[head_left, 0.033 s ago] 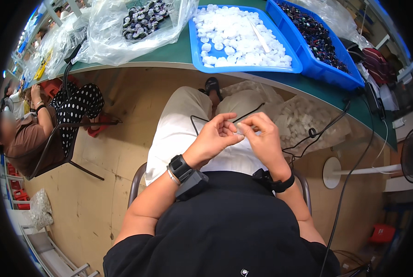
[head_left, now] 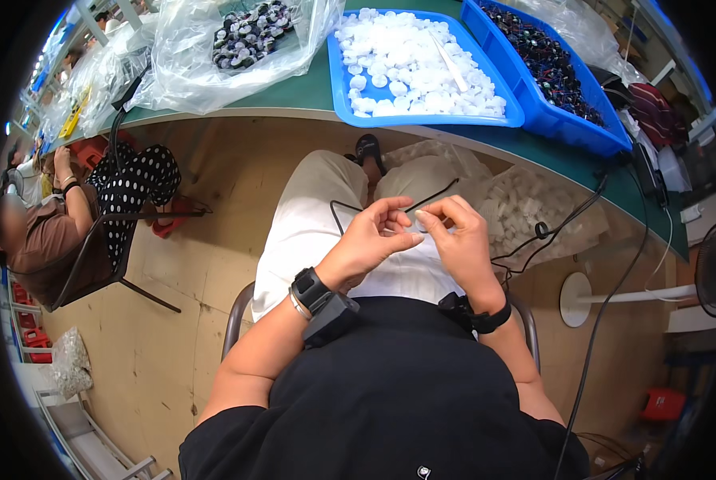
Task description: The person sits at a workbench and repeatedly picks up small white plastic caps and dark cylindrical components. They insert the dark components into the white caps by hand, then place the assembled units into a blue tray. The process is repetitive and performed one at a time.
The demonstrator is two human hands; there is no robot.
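Note:
Both of my hands meet over my lap, close together. My left hand (head_left: 378, 232) is curled, thumb and fingertips drawn toward each other; what it holds, if anything, is too small to make out. Facing it, my right hand (head_left: 459, 234) has its fingers bent into a pinch near the left fingertips, and any piece in it is likewise hidden. A thin black rod-like thing (head_left: 434, 196) shows behind my fingers. On the table beyond them stands a blue tray (head_left: 422, 122) filled with small white translucent pieces (head_left: 398, 60).
A blue bin (head_left: 550, 112) of dark small parts stands right of the tray. Dark round parts (head_left: 254, 34) lie in a clear bag (head_left: 190, 80). Below the green table (head_left: 314, 92) sits a bag of white pieces (head_left: 526, 210). Black cables (head_left: 566, 216) hang at right. A seated person (head_left: 62, 224) is at left.
My right hand has shifted very slightly to the right, away from the left fingertips. My left hand stays nearly in place.

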